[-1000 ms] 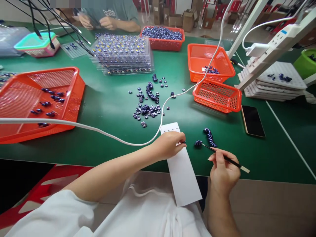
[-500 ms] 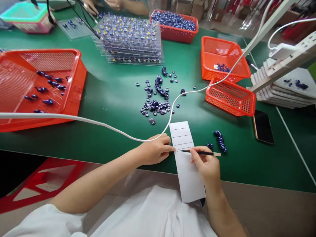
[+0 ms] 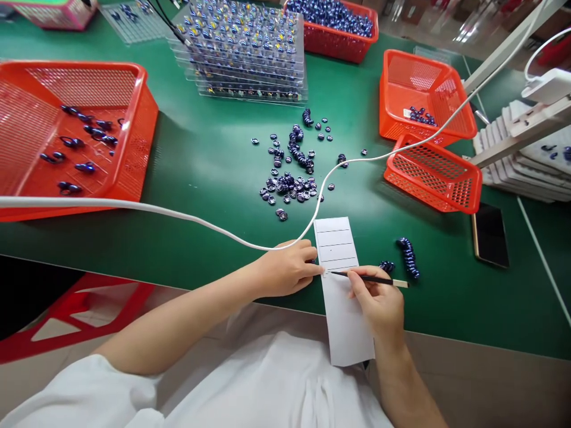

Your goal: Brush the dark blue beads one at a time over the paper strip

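The paper strip (image 3: 341,327) lay on the green table (image 3: 196,154), its near end reaching past the table's edge, with dark lines across its far part. At its left edge was the left hand (image 3: 291,268), index finger stretched out to touch it and the other fingers curled; a dark bit showed by them, but whether they pinched it I cannot tell. The right hand (image 3: 380,306), over the strip's right edge, pinched a black stick (image 3: 386,280) between thumb and fingers, its thin tip at the lowest line. Just right of the strip were a bead cluster (image 3: 387,266), partly hidden, and a curved bead row (image 3: 409,260); farther right lay a phone (image 3: 491,235). Beyond the strip, to the left, were scattered beads (image 3: 294,187). A white cable (image 3: 214,226) ran past its far left corner, and a small orange basket (image 3: 414,185) stood beyond it, to the right.
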A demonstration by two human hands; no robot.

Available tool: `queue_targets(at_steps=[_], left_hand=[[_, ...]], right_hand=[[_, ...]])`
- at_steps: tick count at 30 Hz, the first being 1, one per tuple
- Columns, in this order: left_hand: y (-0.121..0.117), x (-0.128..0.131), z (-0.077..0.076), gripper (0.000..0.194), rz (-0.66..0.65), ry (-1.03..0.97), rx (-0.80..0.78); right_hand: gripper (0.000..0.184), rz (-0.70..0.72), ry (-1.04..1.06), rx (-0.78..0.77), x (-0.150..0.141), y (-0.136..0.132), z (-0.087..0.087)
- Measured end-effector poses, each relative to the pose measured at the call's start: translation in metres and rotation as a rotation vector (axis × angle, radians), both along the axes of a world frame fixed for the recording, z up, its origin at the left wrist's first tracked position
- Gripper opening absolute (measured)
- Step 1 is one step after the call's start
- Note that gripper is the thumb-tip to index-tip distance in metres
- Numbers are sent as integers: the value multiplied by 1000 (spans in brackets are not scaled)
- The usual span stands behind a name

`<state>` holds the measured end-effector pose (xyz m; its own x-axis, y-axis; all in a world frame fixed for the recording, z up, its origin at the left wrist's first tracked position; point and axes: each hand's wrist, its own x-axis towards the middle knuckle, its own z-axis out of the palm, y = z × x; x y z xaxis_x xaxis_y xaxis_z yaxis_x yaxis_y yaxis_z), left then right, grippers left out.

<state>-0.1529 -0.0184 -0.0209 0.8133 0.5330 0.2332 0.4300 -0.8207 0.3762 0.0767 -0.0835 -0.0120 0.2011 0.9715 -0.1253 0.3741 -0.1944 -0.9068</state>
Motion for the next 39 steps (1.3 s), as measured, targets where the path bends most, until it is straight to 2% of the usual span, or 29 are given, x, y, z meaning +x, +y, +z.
queue_targets(at_steps=[10, 14, 16, 19, 23, 25, 29, 31, 35, 39], left_hand=[[2, 2, 1, 23, 8, 5, 6], [0, 0, -3, 26, 24, -29, -46], [-3, 0, -5, 29, 68, -81, -108], [-8, 3, -5, 30, 203, -196, -256], [-9, 15, 8, 25, 359, -299, -544], [-6, 26, 17, 19, 384, -327, -650], [4, 52, 28, 13, 357, -419, -744], [8, 65, 26, 12, 360, -467, -798], [8, 80, 12, 12, 389, -571, -953], [4, 80, 3, 13, 325, -572, -948]], right_hand=[[20, -9, 52, 61, 2, -4, -4], [20, -51, 96, 61, 3, -5, -2], [20, -64, 118, 79, 6, -7, -2], [18, -141, 141, 147, 13, -10, -1], [17, -296, 218, 293, 23, -13, -6], [17, -360, 266, 351, 26, -13, -9], [15, -465, 363, 416, 28, -10, -15], [14, -496, 389, 435, 28, -9, -17], [16, -509, 373, 449, 28, -10, -19], [16, -488, 340, 429, 27, -11, -20]])
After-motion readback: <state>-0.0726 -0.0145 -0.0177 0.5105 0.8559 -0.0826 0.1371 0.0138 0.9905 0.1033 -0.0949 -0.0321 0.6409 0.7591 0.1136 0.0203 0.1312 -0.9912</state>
